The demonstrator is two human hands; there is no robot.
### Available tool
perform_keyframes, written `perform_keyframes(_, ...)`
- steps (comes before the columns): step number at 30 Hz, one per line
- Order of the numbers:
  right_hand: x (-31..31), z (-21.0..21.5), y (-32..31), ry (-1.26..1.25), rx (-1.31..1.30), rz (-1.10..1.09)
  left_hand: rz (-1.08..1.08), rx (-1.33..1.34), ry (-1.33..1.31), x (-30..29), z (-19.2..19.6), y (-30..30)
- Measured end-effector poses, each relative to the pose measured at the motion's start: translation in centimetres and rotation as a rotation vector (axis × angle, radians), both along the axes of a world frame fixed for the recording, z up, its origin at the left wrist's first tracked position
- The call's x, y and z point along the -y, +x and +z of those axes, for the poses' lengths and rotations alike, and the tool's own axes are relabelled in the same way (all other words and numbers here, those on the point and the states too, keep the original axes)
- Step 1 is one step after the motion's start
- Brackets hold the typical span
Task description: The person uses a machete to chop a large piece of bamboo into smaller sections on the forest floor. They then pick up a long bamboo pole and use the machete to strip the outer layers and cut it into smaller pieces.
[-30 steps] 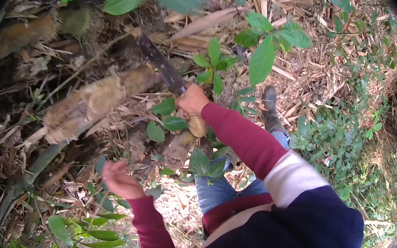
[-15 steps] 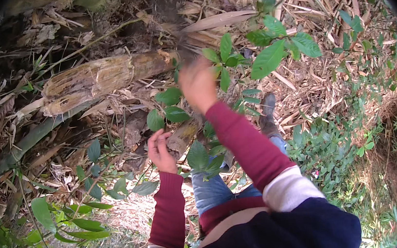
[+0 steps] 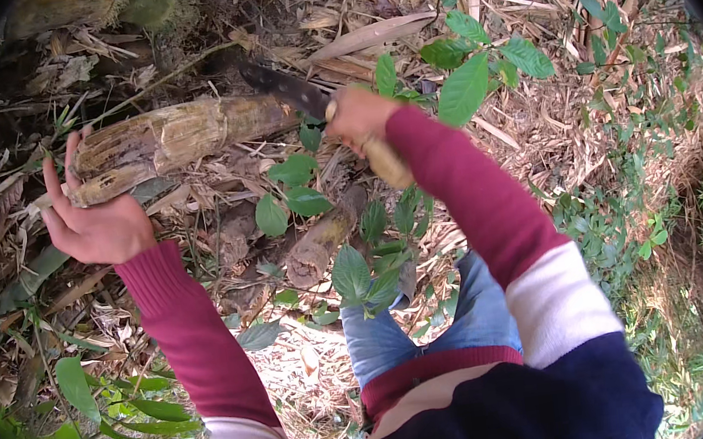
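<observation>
My right hand is closed round the pale handle of a machete. Its dark blade points up and to the left, over the right end of a weathered, split log. At that log's broken left end is my left hand, palm up with the fingers spread and nothing in them. Whether its palm touches the wood I cannot tell. The log lies across the leaf litter, its bark pale brown and cracked lengthwise.
A shorter piece of wood lies nearer my legs, among green seedlings. Leafy stems rise right of my right hand. A long green stalk lies at the left, and a mossy trunk at the far side.
My left hand has moved left and away from me to the log's end, its fingers spreading. The machete, blurred before, now shows clearly with its blade over the log.
</observation>
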State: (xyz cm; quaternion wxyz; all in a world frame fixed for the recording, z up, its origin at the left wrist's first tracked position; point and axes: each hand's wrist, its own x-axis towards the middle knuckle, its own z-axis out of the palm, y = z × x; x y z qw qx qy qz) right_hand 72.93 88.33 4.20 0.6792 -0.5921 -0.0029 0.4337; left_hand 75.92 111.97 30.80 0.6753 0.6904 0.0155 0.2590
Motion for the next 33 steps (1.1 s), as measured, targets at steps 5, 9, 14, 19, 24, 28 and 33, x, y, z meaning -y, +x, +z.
perform_keyframes(5, -7.3, -5.4, -11.9, -0.288, -0.051, -0.355, -0.057, -0.047, -0.092, 1.0, 0.2, 2.5)
perform_keyframes(9, -1.5, -1.1, -6.4, -0.397, 0.26, -0.645, 0.014, -0.082, -0.039, 0.5, -0.1, 2.6)
perform_keyframes(14, 3.9, 7.3, 2.0, -0.09, 0.796, -1.377, 0.025, -0.07, -0.052, 1.4, -0.1, 2.1)
perform_keyframes(19, -7.0, 4.1, -5.9, -0.381, -0.053, -0.362, 0.203, -0.005, -0.155, 3.5, 0.3, 1.1)
perform_keyframes(24, -8.0, -2.8, -5.8, -0.054, -0.092, -0.317, 0.007, -0.125, -0.073, 2.9, 0.5, 1.1)
perform_keyframes(28, -7.1, -4.8, -5.5, 0.372, -0.439, -0.343, 0.028, -0.177, -0.089, 1.9, 0.1, 2.3)
perform_keyframes(33, -6.0, -2.6, -6.5, 0.255, -0.293, -0.427, 0.086, -0.152, -0.091, 1.5, -0.2, 2.5)
